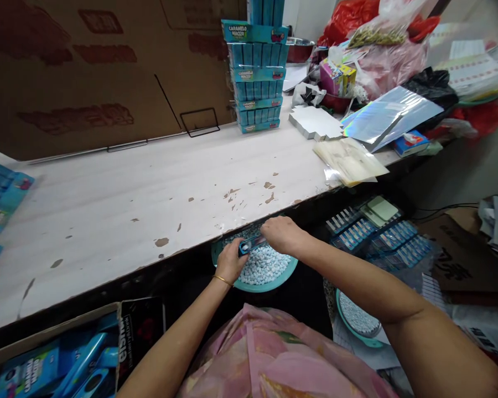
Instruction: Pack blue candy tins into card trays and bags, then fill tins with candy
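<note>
My left hand (231,261) grips the near end of a small blue packet (252,243), with thumb and fingers closed around it. The packet is held tilted over a turquoise basin (291,272) at the table's front edge. Small white and pale blue candies (268,265) fill this basin. At the packet's far end is my right hand (283,235), its fingers curled shut. What those fingers hold is hidden behind the back of the hand.
Stacked blue candy display boxes (259,77) stand before a large cardboard carton (87,66). Bottom left, an open box (118,342) holds blue packets. Right of me are trays of blue packets (392,240) and another basin (371,342). Plastic sleeves (352,160) overhang the table edge.
</note>
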{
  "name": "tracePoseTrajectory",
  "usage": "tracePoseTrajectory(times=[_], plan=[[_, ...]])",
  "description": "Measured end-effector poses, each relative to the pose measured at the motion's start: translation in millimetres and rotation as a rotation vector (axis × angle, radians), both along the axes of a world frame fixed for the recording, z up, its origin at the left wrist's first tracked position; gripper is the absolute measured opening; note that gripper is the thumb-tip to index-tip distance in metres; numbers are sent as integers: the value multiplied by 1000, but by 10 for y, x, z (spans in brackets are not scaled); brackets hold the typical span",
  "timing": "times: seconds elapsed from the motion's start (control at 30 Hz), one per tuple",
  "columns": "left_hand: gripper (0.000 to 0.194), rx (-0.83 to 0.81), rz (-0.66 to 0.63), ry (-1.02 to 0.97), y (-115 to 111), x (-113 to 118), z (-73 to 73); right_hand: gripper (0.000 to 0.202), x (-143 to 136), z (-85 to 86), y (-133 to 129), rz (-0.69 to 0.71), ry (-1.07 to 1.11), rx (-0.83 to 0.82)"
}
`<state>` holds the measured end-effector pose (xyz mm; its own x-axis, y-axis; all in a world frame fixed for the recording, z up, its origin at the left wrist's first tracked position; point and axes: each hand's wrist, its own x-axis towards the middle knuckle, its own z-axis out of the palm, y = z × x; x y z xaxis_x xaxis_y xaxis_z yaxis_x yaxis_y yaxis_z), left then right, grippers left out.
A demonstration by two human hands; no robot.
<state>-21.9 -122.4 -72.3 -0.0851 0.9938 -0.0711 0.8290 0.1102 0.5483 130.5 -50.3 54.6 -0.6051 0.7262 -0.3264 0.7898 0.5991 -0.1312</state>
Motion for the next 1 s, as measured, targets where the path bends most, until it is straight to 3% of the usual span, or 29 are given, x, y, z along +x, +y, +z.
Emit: tracePoseTrajectory(times=[0.1, 0.23, 0.33, 0.4, 0.53, 0.63, 0.73, 0.9, 1.0], plan=[[31, 22, 49, -90, -50, -108, -10, 27, 350, -168, 91, 14, -62, 85], [37, 75, 163, -281, -164, -315, -52, 29, 679, -862, 146, -220, -53, 10], [38, 112, 266, -356, -230, -422, -121, 30, 502, -1446, 50, -244, 20, -55], [40, 125, 329, -390, -255, -460, -179, 31, 305, -1720, -13, -263, 84, -74], [42, 154, 381, -454, -280, -511, -286, 29, 188, -1960, 0, -325, 219, -128], [43, 166, 374, -471, -286, -542, -309, 27, 345, -1949, 83, -352, 313, -165], [41, 167, 351, -455, -274, -526, -254, 25, 508, -1778, 152, -345, 402, -190], [34, 123, 243, -258, -192, -360, -85, 21, 567, -1197, 208, -263, 619, -183], [32, 99, 143, -120, -117, -233, -29, 23, 473, -828, 199, -160, 513, -120]])
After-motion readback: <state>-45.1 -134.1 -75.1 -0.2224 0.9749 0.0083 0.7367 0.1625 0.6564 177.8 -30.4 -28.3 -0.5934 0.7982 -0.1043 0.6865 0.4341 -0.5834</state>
